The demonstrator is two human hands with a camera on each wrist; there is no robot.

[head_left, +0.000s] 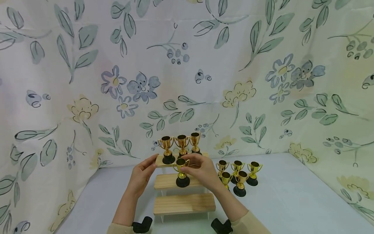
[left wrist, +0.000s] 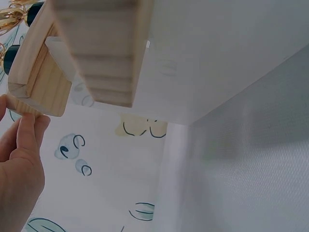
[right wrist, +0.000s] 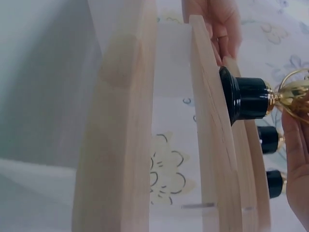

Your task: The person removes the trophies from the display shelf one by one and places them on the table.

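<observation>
Gripping the gold trophy (head_left: pixel 181 172) by its cup, my right hand (head_left: pixel 201 170) curls fingers and thumb around it; the trophy's black base rests on the middle step of the wooden stepped stand (head_left: pixel 184 204). My left hand (head_left: pixel 142 175) holds the left end of the top step, fingertips against the wood (fingers nearly straight, thumb on the edge). Three trophies (head_left: pixel 181 144) stand in a row on the top step, just behind the held one. Five more trophies (head_left: pixel 238 177) stand grouped on the white table (head_left: pixel 292 201), right of the stand. Floral cloth (head_left: pixel 87 81) backs the scene.
</observation>
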